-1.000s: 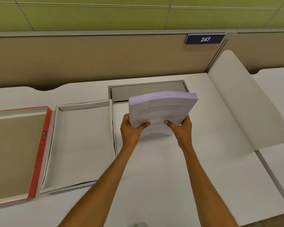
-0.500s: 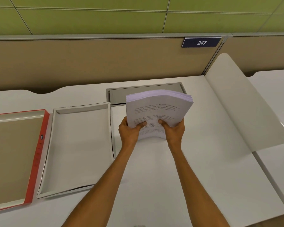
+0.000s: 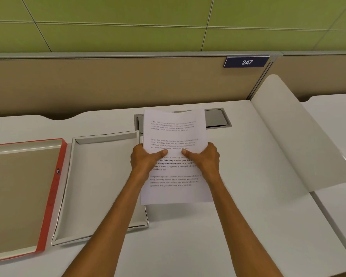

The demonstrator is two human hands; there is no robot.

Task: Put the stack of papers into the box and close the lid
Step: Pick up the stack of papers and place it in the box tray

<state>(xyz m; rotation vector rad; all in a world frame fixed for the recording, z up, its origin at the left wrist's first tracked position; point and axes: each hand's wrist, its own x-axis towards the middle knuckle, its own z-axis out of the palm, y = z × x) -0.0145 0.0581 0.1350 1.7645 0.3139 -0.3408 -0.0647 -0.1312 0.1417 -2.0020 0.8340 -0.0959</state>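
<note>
I hold a stack of white printed papers (image 3: 175,134) above the desk with both hands. My left hand (image 3: 145,158) grips its left edge and my right hand (image 3: 205,157) grips its right edge, thumbs on the top sheet. The printed face is turned up toward me. The open white box (image 3: 76,188) lies just left of the papers, with nothing in it, and the stack's left edge overlaps the box's right wall. The red-edged lid (image 3: 50,194) lies upside down at the far left, beside the box.
A grey cable hatch (image 3: 216,117) is set into the white desk (image 3: 238,216) behind the papers. A beige partition with a "247" sign (image 3: 246,61) backs the desk. A curved white divider (image 3: 300,136) rises on the right, with another desk beyond it.
The stack has tipped from standing on its edge to face up toward me, and it has shifted slightly left toward the box. Both hands keep their grip.
</note>
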